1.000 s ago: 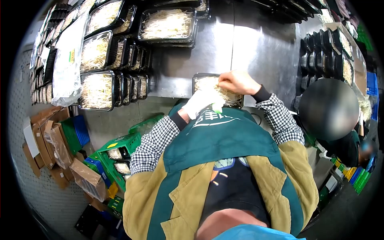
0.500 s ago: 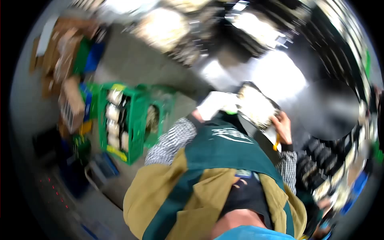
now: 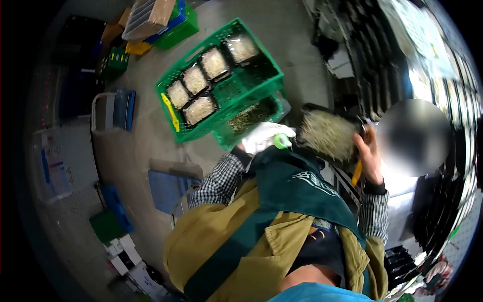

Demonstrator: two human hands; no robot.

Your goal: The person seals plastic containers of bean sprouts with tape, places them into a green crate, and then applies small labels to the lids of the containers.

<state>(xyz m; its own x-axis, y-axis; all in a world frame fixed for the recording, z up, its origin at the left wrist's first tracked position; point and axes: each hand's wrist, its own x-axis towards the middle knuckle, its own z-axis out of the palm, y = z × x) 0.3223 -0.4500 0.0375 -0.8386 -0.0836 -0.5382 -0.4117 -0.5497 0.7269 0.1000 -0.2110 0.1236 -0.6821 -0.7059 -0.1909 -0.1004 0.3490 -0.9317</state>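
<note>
As a black tray (image 3: 313, 107) heaped with pale sprouts (image 3: 327, 137) is supported in front of the dark green apron (image 3: 284, 173), its right end is gripped by the bare right hand (image 3: 370, 156), whose fingers are bent around the edge. Just below that hand, a narrow orange-yellow object (image 3: 357, 173) is seen; whether it is held cannot be told. The left hand (image 3: 264, 138), covered by a white glove, is placed beside the opposite end of the tray with its fingers partly curled. Against the glove a light green, ring-like item (image 3: 282, 141) is shown, but contact between glove and tray cannot be confirmed. Beyond the left hand, a green crate (image 3: 271, 79) is set at a slant, in which five packs of sprouts (image 3: 215, 63) are contained: four are lined up along the far side, and one is placed beside the row near the yellow strip (image 3: 170, 111). Under the crate's near side, a second green container (image 3: 222, 141) is partly hidden. At the right, dark stacked trays (image 3: 372, 60) are arranged in rows.
</note>
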